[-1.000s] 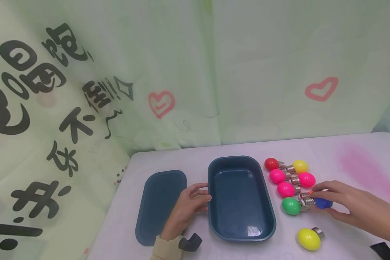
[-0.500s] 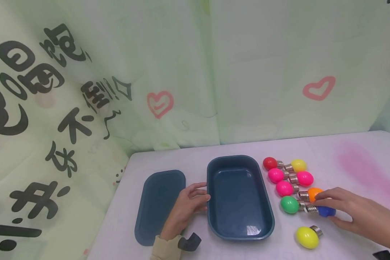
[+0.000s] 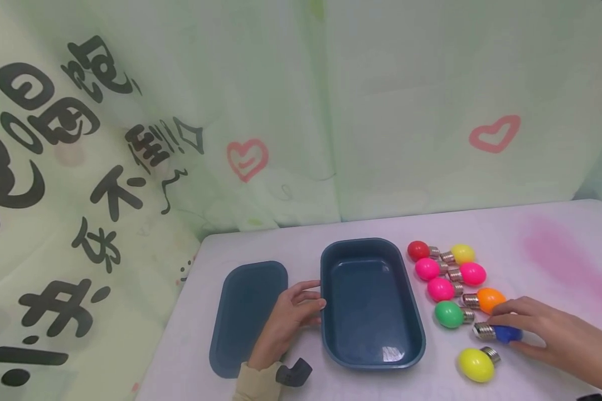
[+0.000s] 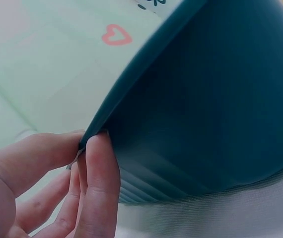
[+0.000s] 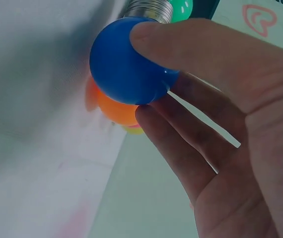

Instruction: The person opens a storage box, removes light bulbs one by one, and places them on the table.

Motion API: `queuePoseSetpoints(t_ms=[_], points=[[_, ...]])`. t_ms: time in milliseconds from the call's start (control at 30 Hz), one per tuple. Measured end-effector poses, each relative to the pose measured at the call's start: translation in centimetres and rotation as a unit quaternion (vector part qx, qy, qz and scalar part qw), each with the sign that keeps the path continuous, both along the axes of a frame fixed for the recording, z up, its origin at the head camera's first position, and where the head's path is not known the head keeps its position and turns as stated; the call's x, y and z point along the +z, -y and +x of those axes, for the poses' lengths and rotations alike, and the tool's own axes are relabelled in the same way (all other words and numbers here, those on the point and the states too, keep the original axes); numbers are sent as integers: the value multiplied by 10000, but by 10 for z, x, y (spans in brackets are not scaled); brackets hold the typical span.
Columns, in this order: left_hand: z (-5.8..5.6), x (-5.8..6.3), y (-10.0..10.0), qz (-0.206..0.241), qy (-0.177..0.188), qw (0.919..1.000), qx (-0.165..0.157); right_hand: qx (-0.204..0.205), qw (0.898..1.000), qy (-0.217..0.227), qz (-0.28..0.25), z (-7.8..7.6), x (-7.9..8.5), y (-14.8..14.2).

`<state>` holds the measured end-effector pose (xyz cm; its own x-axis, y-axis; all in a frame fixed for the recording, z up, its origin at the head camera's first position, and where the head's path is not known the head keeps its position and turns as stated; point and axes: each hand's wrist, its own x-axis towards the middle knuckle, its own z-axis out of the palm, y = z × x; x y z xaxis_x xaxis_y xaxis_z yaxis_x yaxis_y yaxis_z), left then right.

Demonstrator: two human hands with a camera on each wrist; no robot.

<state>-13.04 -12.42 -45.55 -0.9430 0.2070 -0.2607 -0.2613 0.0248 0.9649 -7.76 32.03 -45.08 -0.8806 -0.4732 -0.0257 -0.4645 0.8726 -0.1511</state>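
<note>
My right hand [image 3: 537,326] pinches a blue light bulb [image 3: 506,334] by its round end, with the silver screw base pointing left. In the right wrist view the thumb presses the blue bulb [image 5: 124,64], and the fingertips lie at its far side. An orange bulb [image 3: 490,299] lies just beyond it, and a green bulb [image 3: 448,314] lies to its left. At the left rim of a dark blue rectangular tub [image 3: 373,356], my left hand [image 3: 293,317] pinches the edge between thumb and fingers. The left wrist view shows the tub's wall [image 4: 196,114] close up.
A yellow bulb [image 3: 475,365] lies near the front. Farther back lie a red bulb [image 3: 418,250], several pink bulbs [image 3: 440,289] and another yellow bulb [image 3: 464,254]. A flat dark blue lid [image 3: 248,312] lies left of the tub, on a white-covered table [image 3: 557,250] before a printed curtain.
My right hand has moved the blue bulb a little toward the front and right, away from the green and orange bulbs. The left hand has stayed at the tub's rim.
</note>
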Motion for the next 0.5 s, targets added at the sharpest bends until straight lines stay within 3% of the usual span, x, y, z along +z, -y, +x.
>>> queuePoseSetpoints(t_ms=[500], points=[[1, -2, 0, -54, 12, 10000, 24, 43, 9998, -181, 37, 3, -5, 1]])
